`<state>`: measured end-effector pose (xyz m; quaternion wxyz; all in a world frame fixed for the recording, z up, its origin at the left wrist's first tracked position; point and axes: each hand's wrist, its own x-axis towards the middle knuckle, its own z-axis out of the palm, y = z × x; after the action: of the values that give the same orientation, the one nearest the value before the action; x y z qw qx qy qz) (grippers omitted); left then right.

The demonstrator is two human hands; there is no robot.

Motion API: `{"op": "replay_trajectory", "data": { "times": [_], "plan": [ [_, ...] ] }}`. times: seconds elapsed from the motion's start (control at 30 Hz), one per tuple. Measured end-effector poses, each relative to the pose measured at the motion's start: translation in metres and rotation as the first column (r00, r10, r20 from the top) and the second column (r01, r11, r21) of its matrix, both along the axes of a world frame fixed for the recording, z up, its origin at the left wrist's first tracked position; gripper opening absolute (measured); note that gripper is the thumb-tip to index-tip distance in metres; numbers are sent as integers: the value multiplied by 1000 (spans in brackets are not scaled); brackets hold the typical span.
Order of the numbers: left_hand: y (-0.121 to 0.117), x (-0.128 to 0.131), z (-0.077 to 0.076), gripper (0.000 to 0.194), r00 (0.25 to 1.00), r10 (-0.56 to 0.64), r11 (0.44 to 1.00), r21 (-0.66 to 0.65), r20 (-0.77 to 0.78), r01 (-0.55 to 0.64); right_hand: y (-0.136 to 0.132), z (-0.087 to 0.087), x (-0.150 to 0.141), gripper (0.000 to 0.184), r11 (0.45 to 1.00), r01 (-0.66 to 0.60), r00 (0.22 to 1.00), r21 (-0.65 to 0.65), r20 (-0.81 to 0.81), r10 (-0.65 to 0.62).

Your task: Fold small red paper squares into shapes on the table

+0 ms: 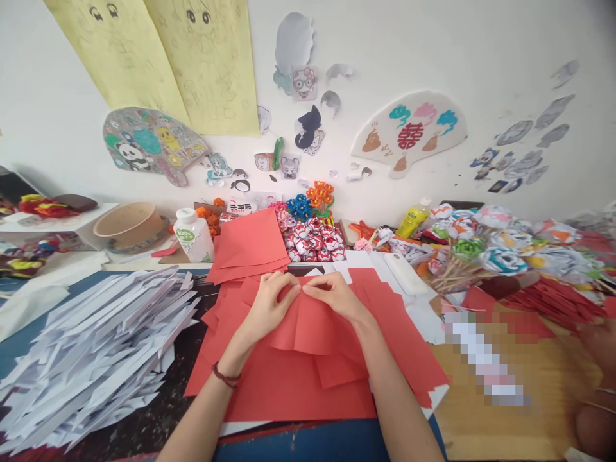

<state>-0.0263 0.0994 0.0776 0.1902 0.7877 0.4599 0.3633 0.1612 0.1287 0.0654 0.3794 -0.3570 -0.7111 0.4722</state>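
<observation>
My left hand (269,301) and my right hand (334,296) meet at the top edge of a red paper sheet (308,327), fingers pinched on it so the sheet bows up between them. It lies on a spread of more red sheets (298,385) on the table. A red string bracelet is on my left wrist. A second stack of red paper (248,247) sits just beyond my hands.
A big heap of white folded paper strips (91,359) fills the left. A white bottle (192,234) and a paper bowl (128,224) stand behind it. Paper flowers (312,240) and flowers on sticks (500,247) lie at the back and right. Another person's hand (599,385) is at the far right.
</observation>
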Motion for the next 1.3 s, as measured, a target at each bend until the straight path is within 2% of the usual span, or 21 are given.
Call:
{"op": "replay_trajectory", "data": {
  "times": [0.1,0.2,0.27,0.33,0.43,0.47,0.53,0.6,0.73,0.9,1.07,1.17,1.3],
  "plan": [
    [3,-4,-1,21,1000,23,999,-28,8,-23,2,-1,3,30,999,39,998,37,43,-40],
    [9,-16,-6,20,997,71,994,-84,21,-69,7,-6,6,25,974,149,974,173,145,-175],
    [15,-25,-12,23,992,123,984,-135,25,-119,11,-13,7,22,915,238,906,325,266,-330],
    [21,-30,-21,27,971,238,956,-169,-31,-240,15,-24,4,19,825,304,793,476,353,-496],
    [27,-29,-34,31,876,442,871,-138,-193,-471,18,-44,-3,13,689,395,628,608,369,-685],
    [28,-27,-36,32,845,481,849,-115,-232,-515,18,-50,-6,13,669,397,587,629,386,-712],
    [28,-23,-40,32,804,518,825,-77,-292,-560,19,-60,-10,13,675,353,548,647,442,-710],
    [28,-22,-40,32,781,524,817,-56,-341,-573,20,-67,-12,16,708,307,543,635,494,-679],
    [27,-25,-40,33,761,499,818,-63,-415,-571,23,-71,-9,22,739,305,533,601,535,-655],
    [20,-26,-39,40,777,494,817,-98,-390,-568,23,-68,-11,23,735,304,500,607,555,-665],
    [2,-26,-36,43,817,429,821,-212,-385,-531,20,-68,-15,32,799,281,433,532,672,-600],
    [-4,-29,-40,42,817,400,824,-227,-414,-519,21,-69,-16,32,801,305,424,515,680,-598],
    [-11,-37,-47,42,798,422,816,-204,-431,-541,23,-70,-17,33,804,318,445,503,670,-595]
  ]
}}
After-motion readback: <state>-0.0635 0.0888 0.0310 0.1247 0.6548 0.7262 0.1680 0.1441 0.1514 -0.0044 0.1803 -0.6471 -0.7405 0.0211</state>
